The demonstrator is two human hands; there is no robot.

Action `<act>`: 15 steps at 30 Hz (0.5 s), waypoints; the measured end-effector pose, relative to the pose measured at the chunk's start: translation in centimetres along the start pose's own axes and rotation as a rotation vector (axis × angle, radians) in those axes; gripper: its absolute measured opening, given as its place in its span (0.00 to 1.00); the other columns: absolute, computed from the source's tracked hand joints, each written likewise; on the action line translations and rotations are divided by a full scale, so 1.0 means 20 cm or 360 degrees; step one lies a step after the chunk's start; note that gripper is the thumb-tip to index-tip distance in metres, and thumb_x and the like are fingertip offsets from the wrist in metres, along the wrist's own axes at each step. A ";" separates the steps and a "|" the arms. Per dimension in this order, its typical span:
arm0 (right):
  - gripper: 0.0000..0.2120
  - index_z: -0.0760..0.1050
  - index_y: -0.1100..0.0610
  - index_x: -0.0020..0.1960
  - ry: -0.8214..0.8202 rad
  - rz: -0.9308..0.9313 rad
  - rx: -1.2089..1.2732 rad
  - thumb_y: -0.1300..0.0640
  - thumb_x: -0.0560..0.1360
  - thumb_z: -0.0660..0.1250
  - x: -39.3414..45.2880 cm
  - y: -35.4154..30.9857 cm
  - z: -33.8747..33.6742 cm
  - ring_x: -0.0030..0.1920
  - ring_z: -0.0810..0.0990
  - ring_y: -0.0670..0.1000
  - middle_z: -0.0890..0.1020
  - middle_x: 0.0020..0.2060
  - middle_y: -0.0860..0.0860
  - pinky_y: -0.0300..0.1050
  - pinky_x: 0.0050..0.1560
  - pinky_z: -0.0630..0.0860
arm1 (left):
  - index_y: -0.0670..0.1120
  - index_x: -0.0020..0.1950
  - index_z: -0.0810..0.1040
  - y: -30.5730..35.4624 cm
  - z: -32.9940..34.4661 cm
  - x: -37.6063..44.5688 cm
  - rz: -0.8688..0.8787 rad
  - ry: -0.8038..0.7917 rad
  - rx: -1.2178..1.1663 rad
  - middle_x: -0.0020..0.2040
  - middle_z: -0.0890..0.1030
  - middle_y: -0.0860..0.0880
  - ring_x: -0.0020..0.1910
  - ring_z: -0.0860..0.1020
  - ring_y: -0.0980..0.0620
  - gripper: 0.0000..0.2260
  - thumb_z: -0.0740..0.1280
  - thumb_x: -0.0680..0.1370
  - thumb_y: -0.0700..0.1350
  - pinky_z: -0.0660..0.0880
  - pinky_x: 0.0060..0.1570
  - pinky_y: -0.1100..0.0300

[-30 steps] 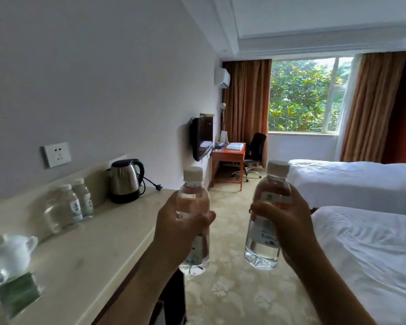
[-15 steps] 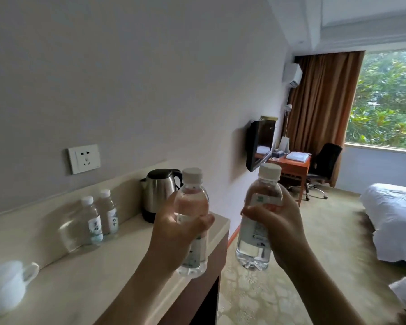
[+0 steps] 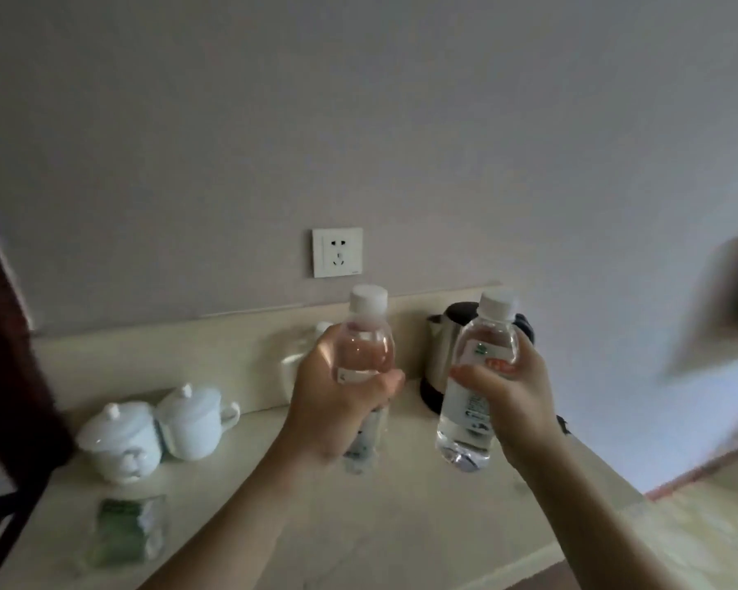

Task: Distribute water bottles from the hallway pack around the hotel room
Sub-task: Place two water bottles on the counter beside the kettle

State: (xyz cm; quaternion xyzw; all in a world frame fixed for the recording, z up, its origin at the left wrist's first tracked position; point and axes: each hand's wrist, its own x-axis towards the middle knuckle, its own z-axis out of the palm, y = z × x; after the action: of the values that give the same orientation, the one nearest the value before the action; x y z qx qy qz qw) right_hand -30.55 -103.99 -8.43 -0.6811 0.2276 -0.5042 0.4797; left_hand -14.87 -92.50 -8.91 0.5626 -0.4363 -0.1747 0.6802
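Head view: left hand (image 3: 337, 402) wrapped around one water bottle (image 3: 365, 359), right hand (image 3: 512, 402) around the other bottle (image 3: 474, 398), both upright above the table (image 3: 358, 525). Behind: kettle (image 3: 442, 359), wall socket (image 3: 337, 252), two lidded cups (image 3: 158, 427). Facing the wall now, window and beds gone from sight.

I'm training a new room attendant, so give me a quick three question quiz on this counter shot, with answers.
1. True or false: each hand holds a bottle.
2. What hangs on the wall above the counter? A) clock B) socket C) mirror
3. How many lidded cups stand on the counter?

Key:
1. True: left hand grips the left bottle, right hand the right bottle.
2. B, socket.
3. Two: cups.
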 end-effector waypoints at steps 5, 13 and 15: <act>0.15 0.76 0.56 0.46 -0.0369 -0.0025 0.0138 0.61 0.60 0.73 0.16 0.23 0.06 0.38 0.81 0.50 0.81 0.37 0.49 0.53 0.42 0.79 | 0.50 0.52 0.78 -0.11 0.02 -0.04 -0.0036 0.0422 0.0071 0.41 0.84 0.54 0.38 0.81 0.65 0.17 0.74 0.71 0.32 0.77 0.35 0.70; 0.15 0.73 0.56 0.44 -0.0572 0.0161 0.0253 0.61 0.61 0.75 0.14 0.64 0.13 0.37 0.79 0.48 0.80 0.36 0.49 0.44 0.42 0.76 | 0.45 0.47 0.75 -0.48 0.11 -0.17 -0.0225 0.0836 0.0147 0.35 0.82 0.56 0.35 0.79 0.58 0.15 0.75 0.68 0.31 0.77 0.40 0.59; 0.15 0.72 0.59 0.45 -0.0577 0.0169 0.0257 0.62 0.62 0.75 0.11 0.71 0.14 0.37 0.78 0.47 0.80 0.36 0.49 0.40 0.41 0.76 | 0.46 0.46 0.75 -0.56 0.12 -0.19 -0.0237 0.0869 0.0178 0.36 0.81 0.55 0.37 0.78 0.55 0.15 0.75 0.65 0.35 0.77 0.41 0.57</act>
State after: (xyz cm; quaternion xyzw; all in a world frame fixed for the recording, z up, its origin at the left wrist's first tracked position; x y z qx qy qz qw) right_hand -24.65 -110.67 -19.99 -0.7070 0.1320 -0.3639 0.5918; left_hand -16.13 -94.63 -20.77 0.6560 -0.2035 -0.0420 0.7256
